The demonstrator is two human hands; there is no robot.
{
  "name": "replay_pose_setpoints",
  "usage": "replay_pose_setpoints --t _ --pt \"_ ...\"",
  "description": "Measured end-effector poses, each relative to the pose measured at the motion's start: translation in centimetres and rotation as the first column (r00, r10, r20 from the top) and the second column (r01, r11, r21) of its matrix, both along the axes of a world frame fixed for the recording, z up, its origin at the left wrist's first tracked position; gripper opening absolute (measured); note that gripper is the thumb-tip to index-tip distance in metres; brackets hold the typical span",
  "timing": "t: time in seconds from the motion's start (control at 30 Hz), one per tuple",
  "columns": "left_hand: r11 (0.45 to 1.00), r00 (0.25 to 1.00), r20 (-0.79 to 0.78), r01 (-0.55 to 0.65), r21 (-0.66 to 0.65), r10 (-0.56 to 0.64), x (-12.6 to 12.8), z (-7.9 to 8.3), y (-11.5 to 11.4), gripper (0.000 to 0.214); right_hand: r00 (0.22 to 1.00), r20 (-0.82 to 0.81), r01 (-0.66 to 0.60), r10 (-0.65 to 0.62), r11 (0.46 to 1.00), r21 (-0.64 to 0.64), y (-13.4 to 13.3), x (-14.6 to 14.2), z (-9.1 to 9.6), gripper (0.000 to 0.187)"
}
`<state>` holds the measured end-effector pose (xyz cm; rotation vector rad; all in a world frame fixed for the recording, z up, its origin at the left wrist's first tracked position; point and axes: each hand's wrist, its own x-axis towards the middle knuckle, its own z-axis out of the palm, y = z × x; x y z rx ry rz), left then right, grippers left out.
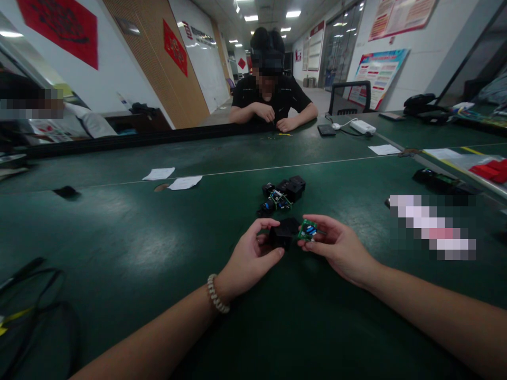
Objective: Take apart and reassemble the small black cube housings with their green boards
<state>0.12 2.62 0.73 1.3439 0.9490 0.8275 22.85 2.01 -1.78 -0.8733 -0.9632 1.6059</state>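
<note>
My left hand [253, 253] grips a black plastic housing [282, 235] between thumb and fingers, held just above the green tabletop. Close to its right side, my right hand [335, 243] pinches a small green circuit board [307, 230] that carries blue and dark parts. Board and housing are side by side; whether they touch I cannot tell. Just beyond the hands lies a cluster of black housings [293, 188] and loose circuit boards [279, 200]. A beaded bracelet [217, 293] circles my left wrist.
Across the green table [119, 237] sits a person [273, 95] with both hands at the far edge. Paper slips [185, 182] lie to the left, black cables [35, 295] at lower left. On the right are a blurred-out object [431, 227], dark parts [443, 182] and a white adapter [362, 127].
</note>
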Motion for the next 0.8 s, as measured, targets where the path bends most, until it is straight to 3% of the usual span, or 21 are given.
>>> replay_pose_setpoints --t 0.23,0.47,0.8 --pt "1.000 1.000 -0.010 -0.006 -0.005 0.006 0.1 0.1 0.0 0.049 1.000 -0.013 0.010 -0.011 1.000 -0.023 0.0 0.0 0.0 0.058" --pt "1.000 1.000 -0.005 -0.013 0.009 0.013 0.1 0.0 -0.1 0.049 0.993 -0.122 -0.007 -0.004 0.996 -0.087 0.1 0.2 0.7 0.029" --pt "0.999 1.000 -0.004 -0.007 0.032 0.007 -0.1 -0.4 0.0 0.049 0.997 -0.081 -0.013 0.009 0.999 -0.042 -0.1 0.1 0.9 0.022"
